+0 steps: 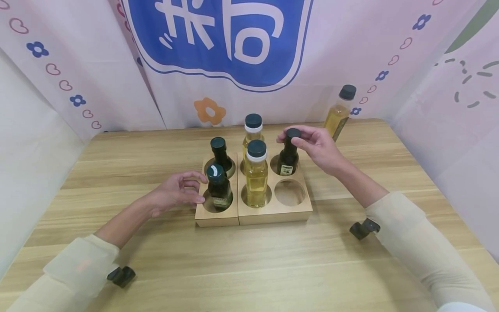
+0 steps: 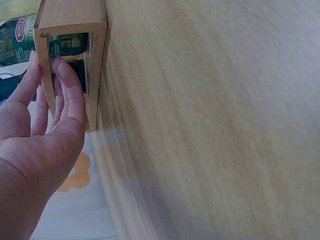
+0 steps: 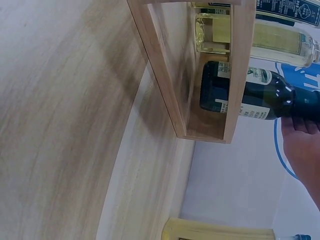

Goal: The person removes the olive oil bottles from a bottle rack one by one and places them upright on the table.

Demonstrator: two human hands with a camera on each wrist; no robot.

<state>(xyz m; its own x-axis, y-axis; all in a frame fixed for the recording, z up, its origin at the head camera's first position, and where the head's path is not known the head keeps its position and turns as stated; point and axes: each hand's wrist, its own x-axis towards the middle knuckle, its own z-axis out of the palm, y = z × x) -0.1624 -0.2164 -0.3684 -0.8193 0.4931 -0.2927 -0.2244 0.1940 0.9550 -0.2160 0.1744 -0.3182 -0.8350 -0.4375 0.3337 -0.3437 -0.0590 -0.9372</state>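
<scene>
Dark green bottle (image 1: pixel 288 159) neck grasped by the right hand (image 1: pixel 319 146), forearm slanting inward; left hand (image 1: pixel 177 190), fingers bent, pinches the wooden rack's (image 1: pixel 216 218) left edge.

Five bottles (image 1: pixel 256 182) are in the rack (image 1: pixel 273 218), another bottle (image 1: pixel 337 118) behind right.

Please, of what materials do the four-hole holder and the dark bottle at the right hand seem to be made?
The light-brown, box-shaped four-hole holder: probably wood or bamboo, smooth; faint grain shows. The dark-green, narrow-necked bottle: likely glass, glossy, with small highlights near its shoulder; tinted plastic remains possible.
</scene>
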